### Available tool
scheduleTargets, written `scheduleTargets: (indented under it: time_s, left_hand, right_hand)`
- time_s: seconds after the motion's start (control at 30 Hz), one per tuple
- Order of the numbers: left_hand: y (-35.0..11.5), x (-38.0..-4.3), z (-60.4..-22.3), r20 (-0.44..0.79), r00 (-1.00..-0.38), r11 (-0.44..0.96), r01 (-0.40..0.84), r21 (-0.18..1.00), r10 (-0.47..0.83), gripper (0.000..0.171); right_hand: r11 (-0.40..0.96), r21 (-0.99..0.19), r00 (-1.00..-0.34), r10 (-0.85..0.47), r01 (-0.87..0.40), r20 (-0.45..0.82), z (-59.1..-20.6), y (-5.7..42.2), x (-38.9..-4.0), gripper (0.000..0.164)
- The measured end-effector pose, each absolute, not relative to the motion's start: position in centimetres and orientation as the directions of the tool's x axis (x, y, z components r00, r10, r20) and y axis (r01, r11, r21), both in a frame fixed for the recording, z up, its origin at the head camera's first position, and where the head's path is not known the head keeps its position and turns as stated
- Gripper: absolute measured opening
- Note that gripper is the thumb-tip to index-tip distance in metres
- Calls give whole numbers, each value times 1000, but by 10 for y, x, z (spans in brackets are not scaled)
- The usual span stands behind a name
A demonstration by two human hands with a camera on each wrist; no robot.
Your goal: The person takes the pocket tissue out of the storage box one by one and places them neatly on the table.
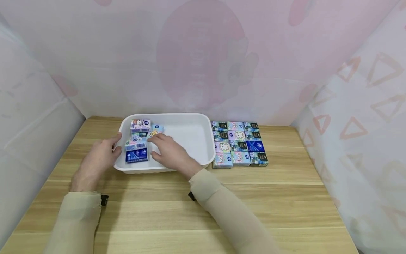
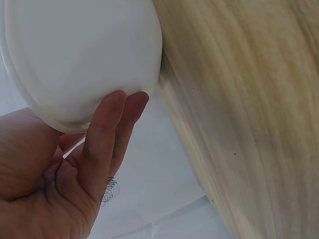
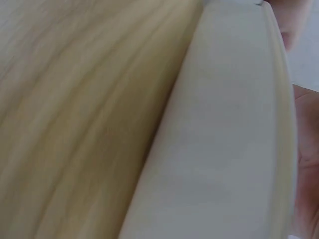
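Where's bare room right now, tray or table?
Tray: right half, behind and right of the right hand. Table: in front of the tray between the forearms, and right of the pack grid. Crowded: the tray's left end, with loose packs and the left hand at its rim; the grid sits close to the tray's right.

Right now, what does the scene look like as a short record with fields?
Tray: white, on the wooden table
Packs in tray: grouped toward its left end
Packs outside: twelve visible, four rows of three, right of tray
Left hand: at tray's left end, fingers against its outside
Right hand: over the tray, beside packs; contact unclear
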State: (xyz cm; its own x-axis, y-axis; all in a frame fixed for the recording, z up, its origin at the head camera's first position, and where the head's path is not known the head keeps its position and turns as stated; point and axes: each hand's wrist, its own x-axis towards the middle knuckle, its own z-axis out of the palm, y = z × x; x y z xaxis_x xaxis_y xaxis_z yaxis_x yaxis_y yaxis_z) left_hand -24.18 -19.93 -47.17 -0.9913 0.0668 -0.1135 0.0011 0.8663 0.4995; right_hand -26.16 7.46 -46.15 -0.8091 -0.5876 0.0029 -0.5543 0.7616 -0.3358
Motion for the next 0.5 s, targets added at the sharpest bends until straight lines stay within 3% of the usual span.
scheduleTargets:
  time_s: [0.27, 0.5]
  left_hand:
    - [-202, -243, -471, -117, -990, 864, 6, 503, 75, 65]
    - [-203, -245, -472, -87, -991, 861, 42, 507, 99, 63]
  right_hand:
    - [780, -275, -807, -590, -562, -22, -474, 39, -269, 69]
    - [758, -166, -763, -645, -631, -43, -485, 21, -276, 69]
